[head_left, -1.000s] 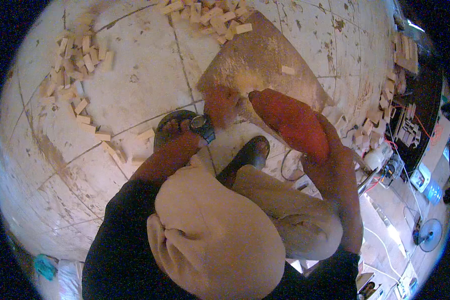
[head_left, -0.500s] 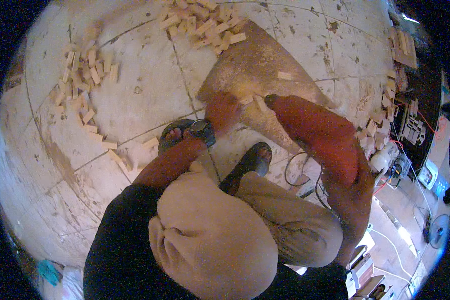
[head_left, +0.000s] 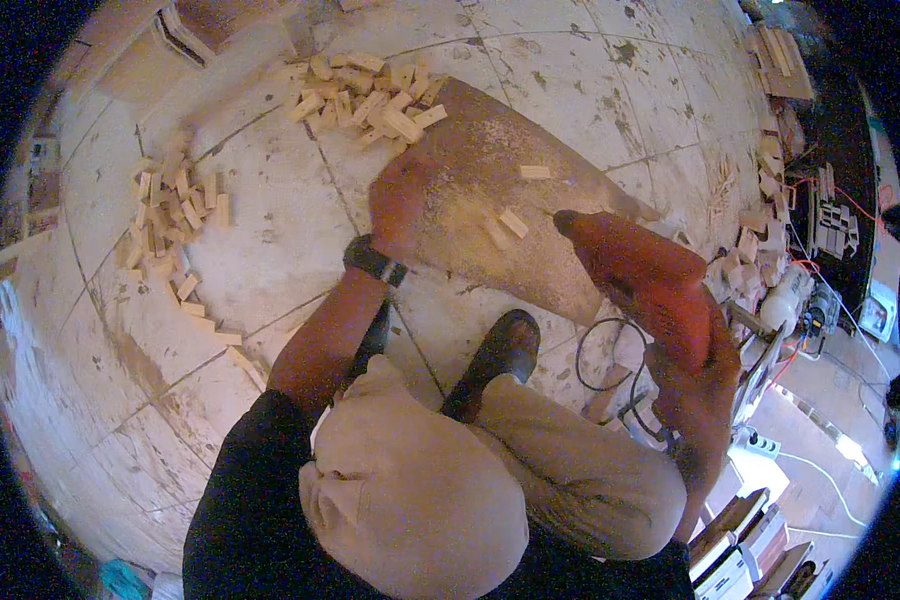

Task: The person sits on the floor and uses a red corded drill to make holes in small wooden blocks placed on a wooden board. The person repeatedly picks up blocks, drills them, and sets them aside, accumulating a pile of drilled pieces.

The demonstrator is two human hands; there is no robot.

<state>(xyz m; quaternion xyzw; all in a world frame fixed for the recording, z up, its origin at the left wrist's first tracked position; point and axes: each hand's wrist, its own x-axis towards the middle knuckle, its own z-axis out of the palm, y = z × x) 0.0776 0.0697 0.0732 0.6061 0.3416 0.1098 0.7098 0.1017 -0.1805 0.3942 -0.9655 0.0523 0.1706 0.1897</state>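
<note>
My right hand (head_left: 688,400) is closed around the rear of a red corded power drill (head_left: 645,265), its dark nose pointing left over a brown, sawdust-covered board (head_left: 470,120). By the board's left edge is my left hand (head_left: 398,200), with a dark watch on the wrist. Motion smears its fingers, so what they hold, if anything, does not show. Just left of the drill's nose a small wooden block (head_left: 514,222) lies on the board, with a blurred piece beside it. Another wooden block (head_left: 536,172) rests farther back. Beyond my left hand is a pile of wooden blocks (head_left: 365,95).
A second heap of blocks (head_left: 175,210) trails along the tiled floor at left. The drill's black cable (head_left: 582,365) loops near my right knee. Wood offcuts (head_left: 755,245) and a machine (head_left: 785,310) stand at right. My sandalled foot (head_left: 510,345) is close to the board.
My left hand has moved away from the drill's nose, left and toward the far pile. The drill stays in my right hand. The view has shifted slightly.
</note>
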